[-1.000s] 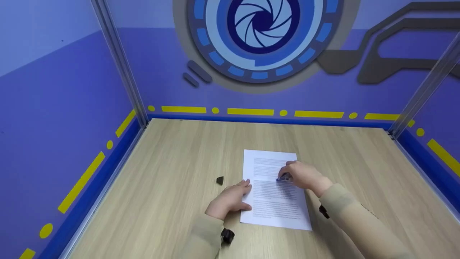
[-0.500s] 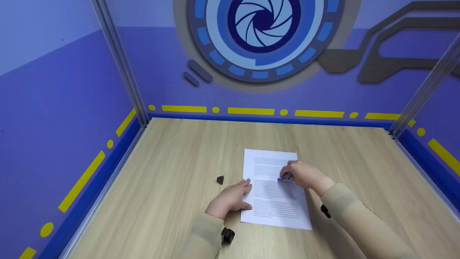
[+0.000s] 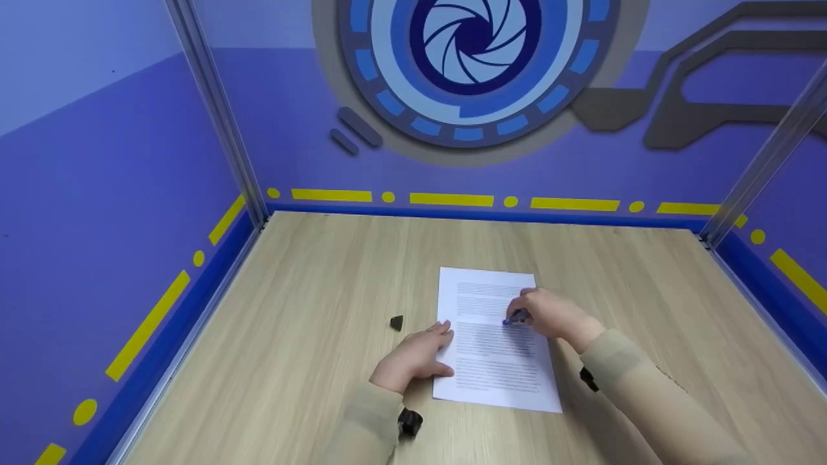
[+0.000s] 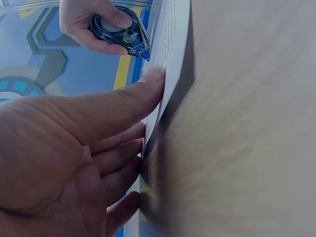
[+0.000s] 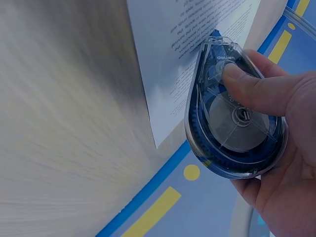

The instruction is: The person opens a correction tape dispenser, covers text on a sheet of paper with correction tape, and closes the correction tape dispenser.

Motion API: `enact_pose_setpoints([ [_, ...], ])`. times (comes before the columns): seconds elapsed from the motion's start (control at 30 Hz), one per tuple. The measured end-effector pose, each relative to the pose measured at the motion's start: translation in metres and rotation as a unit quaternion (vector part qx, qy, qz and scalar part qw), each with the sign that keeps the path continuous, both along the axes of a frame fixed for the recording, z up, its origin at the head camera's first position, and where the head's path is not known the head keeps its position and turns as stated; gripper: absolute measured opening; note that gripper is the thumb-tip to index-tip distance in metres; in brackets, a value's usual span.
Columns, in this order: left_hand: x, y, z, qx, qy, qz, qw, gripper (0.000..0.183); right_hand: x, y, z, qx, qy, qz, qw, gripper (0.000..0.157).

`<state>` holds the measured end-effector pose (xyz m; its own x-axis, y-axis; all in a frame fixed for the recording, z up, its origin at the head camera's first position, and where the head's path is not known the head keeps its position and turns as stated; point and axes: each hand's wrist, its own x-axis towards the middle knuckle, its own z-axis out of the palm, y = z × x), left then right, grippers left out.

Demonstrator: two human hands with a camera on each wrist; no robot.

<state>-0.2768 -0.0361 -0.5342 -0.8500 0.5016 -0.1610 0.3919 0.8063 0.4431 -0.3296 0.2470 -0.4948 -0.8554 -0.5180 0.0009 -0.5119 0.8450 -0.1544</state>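
A printed sheet of paper (image 3: 491, 381) lies on the wooden table. My right hand (image 3: 548, 312) pinches a correction tape dispenser (image 5: 239, 123) with a clear case and dark blue inside. Its blue tip (image 3: 506, 322) is down at the text, at a line just below the gap between two paragraphs. In the right wrist view the thumb lies flat on the side of the case. My left hand (image 3: 413, 358) rests on the left edge of the sheet with its fingers extended; the thumb (image 4: 153, 76) presses the margin in the left wrist view.
A small dark wedge-shaped piece (image 3: 397, 322) lies on the table (image 3: 310, 310) left of the sheet. Blue and purple panels (image 3: 362, 174) with yellow dashes stand at the back and both sides. Metal posts (image 3: 219, 110) mark the corners.
My right hand has slid slightly rightward along the line with the correction tape, its tip staying at the text. The left hand and the sheet have stayed in place.
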Motion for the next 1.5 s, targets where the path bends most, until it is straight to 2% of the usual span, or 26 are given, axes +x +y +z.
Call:
enact_pose_setpoints([
  [0.33,0.0,0.0,-0.002,0.002,0.0,0.002,1.0,0.075,0.002,0.003,0.002,-0.001,-0.001,0.001,1.0,0.026],
  [0.8,0.001,0.001,0.0,0.008,-0.006,0.007,0.9999,0.076,0.005,0.007,0.004,0.001,-0.006,-0.005,1.0,0.035],
  [1.07,0.001,0.002,-0.002,0.013,-0.01,0.011,0.9998,0.076,0.003,0.009,0.003,-0.002,-0.006,-0.003,1.0,0.029],
  [1.5,0.0,0.001,0.0,0.007,-0.01,0.009,0.9999,0.076,0.003,0.015,0.004,0.0,0.001,0.005,1.0,0.031],
])
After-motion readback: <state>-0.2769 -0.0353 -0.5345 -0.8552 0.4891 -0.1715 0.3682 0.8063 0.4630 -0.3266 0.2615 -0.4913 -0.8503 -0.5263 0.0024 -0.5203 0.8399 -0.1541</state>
